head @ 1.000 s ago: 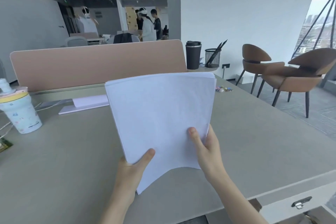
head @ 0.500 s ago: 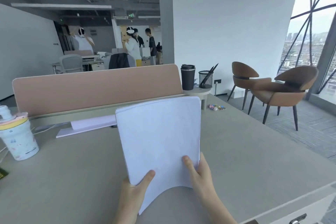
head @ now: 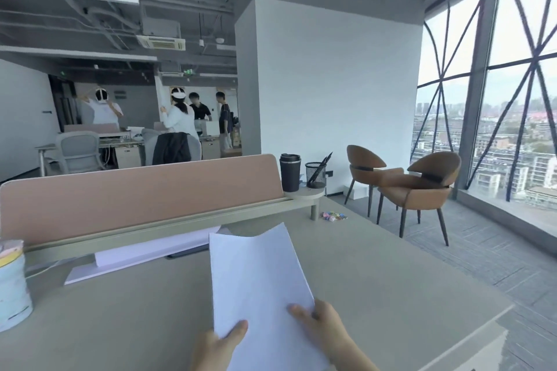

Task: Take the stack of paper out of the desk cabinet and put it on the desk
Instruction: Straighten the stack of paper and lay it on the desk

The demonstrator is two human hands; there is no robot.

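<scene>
Here, left hand (head: 215, 349) and right hand (head: 324, 330) both pinch one paper stack (head: 259, 289) over one desk (head: 391, 289).

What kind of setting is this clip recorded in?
Most likely an open-plan office high up in a building: a desk with a pink divider screen, mesh office chairs at workstations behind, and a window wall overlooking city rooftops.

No text can be read. The paper (head: 259, 286) shows blank white, the printed cup (head: 12, 283) at the left is too blurred, and the green ceiling signs (head: 188, 71) are too small.
</scene>
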